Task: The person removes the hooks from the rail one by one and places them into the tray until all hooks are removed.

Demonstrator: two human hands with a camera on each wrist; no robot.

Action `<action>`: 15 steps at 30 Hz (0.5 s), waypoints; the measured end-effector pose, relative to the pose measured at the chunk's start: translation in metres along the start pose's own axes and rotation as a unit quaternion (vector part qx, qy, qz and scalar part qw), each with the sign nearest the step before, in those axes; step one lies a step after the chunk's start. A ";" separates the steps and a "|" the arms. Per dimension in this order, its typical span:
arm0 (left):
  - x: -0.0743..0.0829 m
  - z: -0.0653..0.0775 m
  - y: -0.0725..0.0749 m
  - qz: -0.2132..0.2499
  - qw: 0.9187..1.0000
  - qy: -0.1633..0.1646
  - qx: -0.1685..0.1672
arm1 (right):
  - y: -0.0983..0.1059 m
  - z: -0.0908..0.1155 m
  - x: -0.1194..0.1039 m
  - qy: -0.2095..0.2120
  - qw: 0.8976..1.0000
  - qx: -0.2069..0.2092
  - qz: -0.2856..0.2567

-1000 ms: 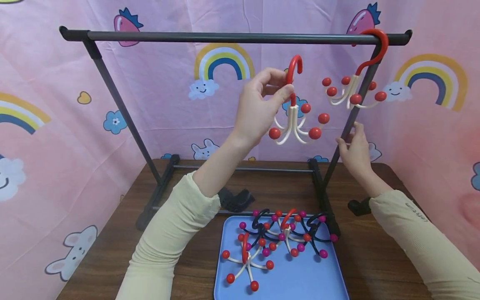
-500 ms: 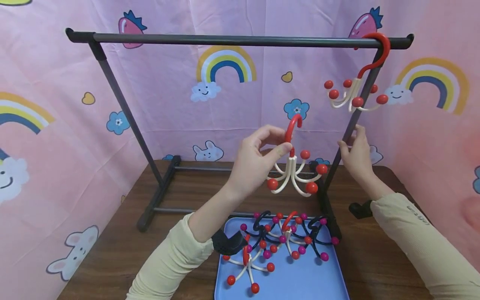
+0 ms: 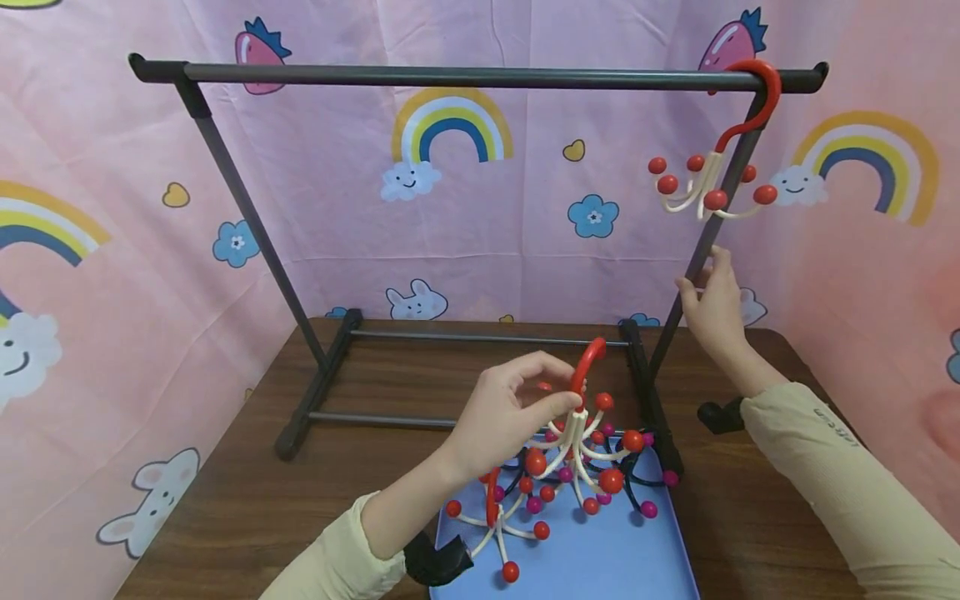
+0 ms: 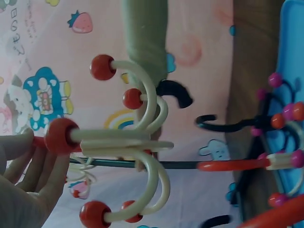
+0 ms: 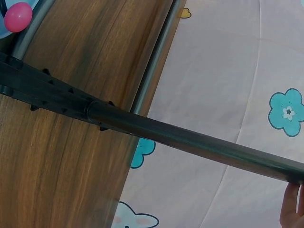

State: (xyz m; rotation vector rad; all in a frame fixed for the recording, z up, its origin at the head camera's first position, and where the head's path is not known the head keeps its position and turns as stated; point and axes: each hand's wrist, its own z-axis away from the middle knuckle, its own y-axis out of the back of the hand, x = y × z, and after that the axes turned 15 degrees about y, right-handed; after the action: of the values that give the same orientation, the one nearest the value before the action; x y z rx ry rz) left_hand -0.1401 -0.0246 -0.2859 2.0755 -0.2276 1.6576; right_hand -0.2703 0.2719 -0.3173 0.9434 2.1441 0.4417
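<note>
My left hand (image 3: 498,408) pinches the red hook of a claw-shaped hanger (image 3: 576,429) with cream arms and red ball tips. It hangs upright from the fingers, overlapping the hangers above the blue tray (image 3: 600,562) in the head view. Up close in the left wrist view, the same hanger (image 4: 114,135) shows its curved arms spread out. My right hand (image 3: 712,304) grips the right post (image 3: 672,325) of a dark rack, thumb on one side and fingers behind; only fingertips (image 5: 290,209) show at the post in the right wrist view.
Another red-hooked hanger (image 3: 708,175) hangs at the right end of the rack's top bar (image 3: 450,77). On the tray lie several hangers, including a cream one (image 3: 498,523) at front left and black ones with magenta balls. The rack's feet (image 3: 318,392) stand on the wooden table (image 3: 247,500).
My left hand has come down from near the top bar to just above the tray, bringing the hanger with it. The right hand has stayed at the post.
</note>
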 end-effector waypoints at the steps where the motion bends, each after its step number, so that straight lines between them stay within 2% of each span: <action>1: -0.003 0.003 -0.001 -0.002 1.000 0.004 -0.005 | 0.000 0.000 0.000 0.000 1.000 0.001 0.001; 3: -0.009 0.008 -0.004 -0.009 1.000 0.004 -0.013 | 0.000 -0.001 0.000 -0.001 1.000 0.001 0.002; 8: -0.012 0.023 -0.009 -0.022 0.999 0.008 -0.031 | 0.000 -0.001 0.000 -0.004 1.000 0.000 0.005; 15: -0.017 0.040 -0.015 -0.027 0.997 0.039 -0.058 | 0.001 -0.001 0.000 -0.007 1.000 -0.004 0.001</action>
State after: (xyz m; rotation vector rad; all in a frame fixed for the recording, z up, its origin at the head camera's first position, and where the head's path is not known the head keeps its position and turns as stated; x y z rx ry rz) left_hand -0.1030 -0.0328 -0.3119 1.9126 -0.2331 1.6489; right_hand -0.2703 0.2726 -0.3165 0.9424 2.1270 0.4430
